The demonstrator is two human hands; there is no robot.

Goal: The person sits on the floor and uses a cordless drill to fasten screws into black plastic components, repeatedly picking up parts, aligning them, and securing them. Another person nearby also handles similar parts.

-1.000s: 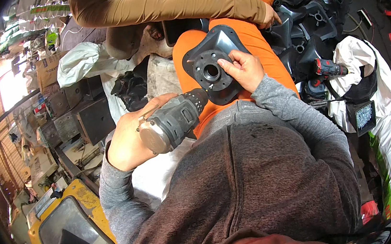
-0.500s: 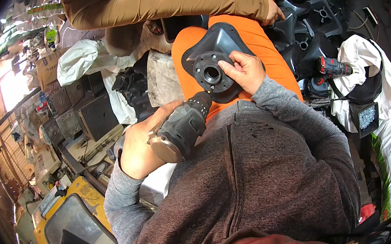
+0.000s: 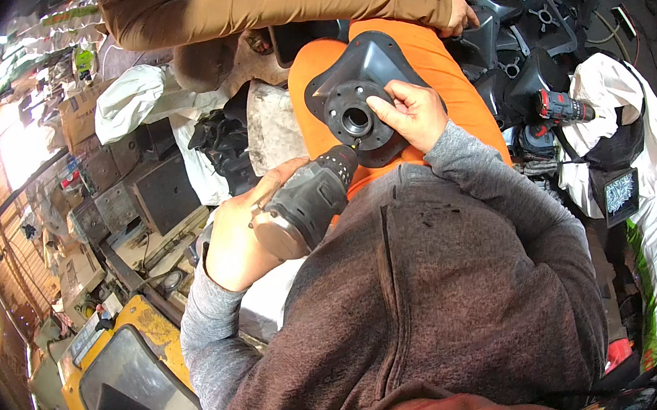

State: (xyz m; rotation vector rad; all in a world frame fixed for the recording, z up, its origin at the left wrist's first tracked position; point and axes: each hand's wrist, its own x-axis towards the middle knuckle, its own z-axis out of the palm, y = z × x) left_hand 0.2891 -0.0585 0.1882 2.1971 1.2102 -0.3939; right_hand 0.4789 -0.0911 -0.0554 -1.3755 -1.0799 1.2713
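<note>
My left hand (image 3: 237, 240) is closed around the grip of a grey and black cordless drill (image 3: 304, 206). Its chuck points up and right, and the bit's tip meets the near edge of a round black flange (image 3: 374, 140) with a central hole. This flange sits on the narrow end of a black funnel-shaped moulded part (image 3: 377, 60) resting across my orange-clad thighs. Thumb on the flange, my right hand (image 3: 419, 118) grips the part from its right side; those fingers are partly hidden behind it.
A co-worker's brown-sleeved arm (image 3: 281, 6) reaches across the top. Similar black moulded parts (image 3: 539, 27) are piled at far right. Near them are a red and black drill (image 3: 564, 107) and a box of screws (image 3: 619, 198). Yellow machinery (image 3: 148, 327) stands at left.
The drill and my left hand have shifted slightly up and right, with the bit staying at the flange's near edge. My right hand keeps its hold on the part.
</note>
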